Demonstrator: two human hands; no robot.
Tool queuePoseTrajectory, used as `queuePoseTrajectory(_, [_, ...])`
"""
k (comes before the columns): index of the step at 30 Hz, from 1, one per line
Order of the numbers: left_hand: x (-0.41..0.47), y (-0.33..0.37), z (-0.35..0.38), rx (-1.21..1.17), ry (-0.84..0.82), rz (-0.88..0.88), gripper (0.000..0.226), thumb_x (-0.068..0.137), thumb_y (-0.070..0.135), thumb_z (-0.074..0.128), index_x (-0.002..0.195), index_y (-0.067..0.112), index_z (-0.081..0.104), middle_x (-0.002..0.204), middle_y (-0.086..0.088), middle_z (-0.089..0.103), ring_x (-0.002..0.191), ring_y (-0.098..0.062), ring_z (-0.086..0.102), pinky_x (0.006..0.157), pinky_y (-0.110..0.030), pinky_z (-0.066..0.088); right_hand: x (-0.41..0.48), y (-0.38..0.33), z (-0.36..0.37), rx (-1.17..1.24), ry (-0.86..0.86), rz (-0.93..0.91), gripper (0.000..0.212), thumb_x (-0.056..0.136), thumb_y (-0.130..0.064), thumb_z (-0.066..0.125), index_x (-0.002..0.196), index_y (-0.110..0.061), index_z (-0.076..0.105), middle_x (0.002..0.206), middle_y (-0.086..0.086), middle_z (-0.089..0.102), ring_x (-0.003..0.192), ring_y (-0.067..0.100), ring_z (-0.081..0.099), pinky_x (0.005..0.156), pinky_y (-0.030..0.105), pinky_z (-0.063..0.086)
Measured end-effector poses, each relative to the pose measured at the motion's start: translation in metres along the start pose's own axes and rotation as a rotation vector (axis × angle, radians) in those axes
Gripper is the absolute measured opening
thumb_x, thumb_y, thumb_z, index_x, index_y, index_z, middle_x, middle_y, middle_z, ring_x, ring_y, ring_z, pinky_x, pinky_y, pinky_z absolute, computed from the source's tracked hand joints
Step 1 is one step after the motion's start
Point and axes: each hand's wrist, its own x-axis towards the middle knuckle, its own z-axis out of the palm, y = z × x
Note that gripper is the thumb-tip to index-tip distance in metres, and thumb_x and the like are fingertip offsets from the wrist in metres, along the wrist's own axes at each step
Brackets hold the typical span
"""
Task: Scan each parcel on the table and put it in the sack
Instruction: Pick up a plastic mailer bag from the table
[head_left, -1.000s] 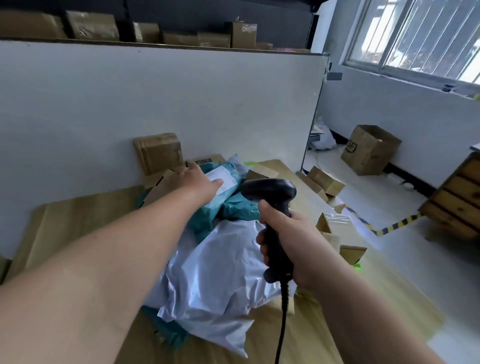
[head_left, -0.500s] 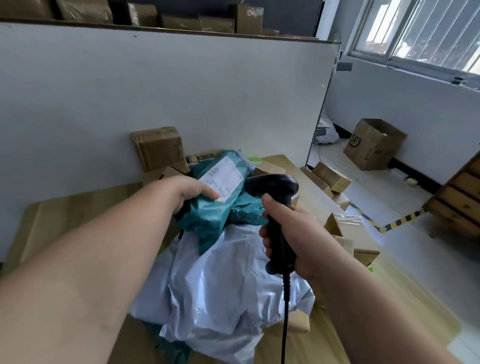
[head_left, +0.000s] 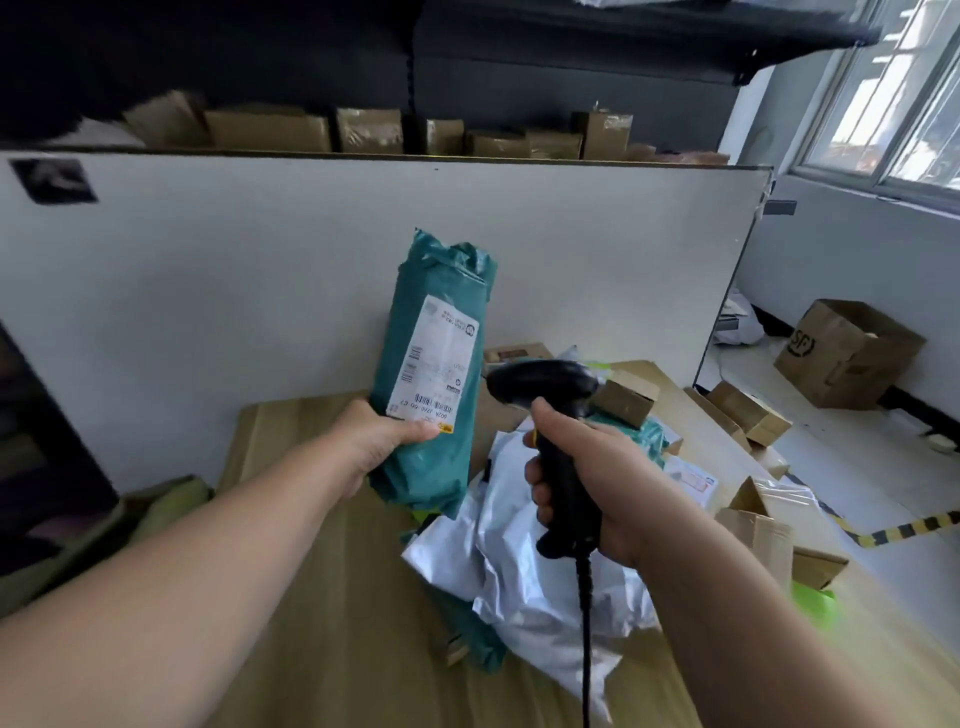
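My left hand (head_left: 382, 441) grips a teal parcel (head_left: 431, 457) by its lower part and holds it upright above the table, its white shipping label (head_left: 434, 358) facing me. My right hand (head_left: 592, 483) is closed around the handle of a black barcode scanner (head_left: 545, 387), whose head sits just right of the label's lower edge. Its cable (head_left: 586, 639) hangs down. A silvery-white poly bag (head_left: 524, 571) lies on the wooden table (head_left: 332, 597) under the scanner, with more teal parcels partly hidden beneath it. No sack is clearly visible.
A white partition (head_left: 260, 270) stands behind the table, with several brown boxes (head_left: 363, 130) on the shelf above. Small cardboard boxes (head_left: 623, 402) lie at the table's right edge. On the floor to the right are an open carton (head_left: 847, 353) and yellow-black tape (head_left: 904, 530).
My left hand has lifted the teal parcel off the pile and stood it upright, label toward me. The scanner stays in my right hand beside it. The camera has tilted upward.
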Motion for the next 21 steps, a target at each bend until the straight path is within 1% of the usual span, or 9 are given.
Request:
queuePoseTrajectory(3, [-0.017, -0.004, -0.035, -0.017, 0.088, 0.029, 0.03, 0.07, 0.015, 0.083, 0.09, 0.021, 0.062, 0.089, 0.002, 0.07, 0.076, -0.013, 0.066, 0.057, -0.025, 0.049, -0.009, 0.0, 0.032, -0.01, -0.08, -0.003, 0.036, 0.091, -0.042, 0.067, 0.091, -0.009, 0.053, 0.058, 0.008, 0.056, 0.044, 0.019, 0.05, 0.043, 0.027, 0.044])
queuePoseTrajectory(5, [-0.024, -0.005, -0.056, -0.025, 0.15, 0.055, 0.035, 0.07, 0.016, 0.084, 0.098, 0.02, 0.063, 0.094, -0.001, 0.07, 0.079, -0.015, 0.067, 0.057, -0.027, 0.052, -0.014, -0.001, 0.051, -0.034, -0.121, 0.003, 0.036, 0.091, -0.042, 0.067, 0.086, -0.008, 0.056, 0.058, 0.007, 0.057, 0.044, 0.019, 0.05, 0.043, 0.027, 0.045])
queuePoseTrajectory(7, [-0.03, -0.003, -0.075, -0.016, 0.183, 0.072, 0.051, 0.068, 0.019, 0.085, 0.113, 0.016, 0.06, 0.105, -0.004, 0.069, 0.091, -0.021, 0.067, 0.069, -0.035, 0.057, -0.018, -0.004, 0.069, -0.064, -0.154, 0.007, 0.037, 0.091, -0.043, 0.067, 0.082, -0.009, 0.059, 0.059, 0.007, 0.059, 0.045, 0.018, 0.052, 0.045, 0.026, 0.047])
queuePoseTrajectory(9, [-0.035, -0.001, -0.091, -0.007, 0.211, 0.095, 0.061, 0.067, 0.022, 0.086, 0.12, 0.015, 0.057, 0.111, -0.003, 0.067, 0.098, -0.023, 0.066, 0.082, -0.042, 0.057, -0.021, -0.008, 0.085, -0.093, -0.184, -0.007, 0.037, 0.091, -0.044, 0.067, 0.083, -0.009, 0.059, 0.059, 0.007, 0.06, 0.045, 0.018, 0.053, 0.045, 0.026, 0.047])
queuePoseTrajectory(10, [-0.037, -0.001, -0.099, -0.016, 0.219, 0.111, 0.062, 0.067, 0.021, 0.086, 0.121, 0.014, 0.056, 0.112, -0.003, 0.067, 0.099, -0.023, 0.066, 0.084, -0.043, 0.056, -0.022, -0.009, 0.091, -0.11, -0.197, -0.019, 0.038, 0.09, -0.045, 0.067, 0.083, -0.009, 0.058, 0.059, 0.006, 0.06, 0.045, 0.018, 0.053, 0.045, 0.026, 0.047])
queuePoseTrajectory(14, [-0.041, 0.0, -0.122, -0.038, 0.237, 0.159, 0.063, 0.066, 0.02, 0.087, 0.12, 0.013, 0.056, 0.112, -0.004, 0.067, 0.099, -0.022, 0.066, 0.084, -0.043, 0.057, -0.024, -0.015, 0.112, -0.166, -0.237, -0.043, 0.039, 0.089, -0.048, 0.068, 0.085, -0.011, 0.056, 0.059, 0.005, 0.059, 0.046, 0.017, 0.053, 0.045, 0.026, 0.047])
queuePoseTrajectory(19, [-0.041, -0.003, -0.144, -0.035, 0.292, 0.156, 0.068, 0.06, 0.021, 0.089, 0.118, 0.013, 0.055, 0.111, -0.003, 0.066, 0.099, -0.023, 0.065, 0.084, -0.044, 0.056, -0.025, -0.02, 0.128, -0.199, -0.275, -0.042, 0.039, 0.089, -0.049, 0.067, 0.085, -0.012, 0.055, 0.059, 0.005, 0.058, 0.046, 0.017, 0.052, 0.045, 0.026, 0.046])
queuePoseTrajectory(21, [-0.041, -0.005, -0.149, -0.032, 0.323, 0.148, 0.069, 0.059, 0.021, 0.09, 0.117, 0.013, 0.053, 0.11, -0.003, 0.066, 0.099, -0.023, 0.065, 0.083, -0.043, 0.057, -0.026, -0.021, 0.133, -0.209, -0.282, -0.048, 0.039, 0.089, -0.049, 0.067, 0.084, -0.012, 0.056, 0.059, 0.005, 0.059, 0.046, 0.017, 0.052, 0.045, 0.026, 0.046])
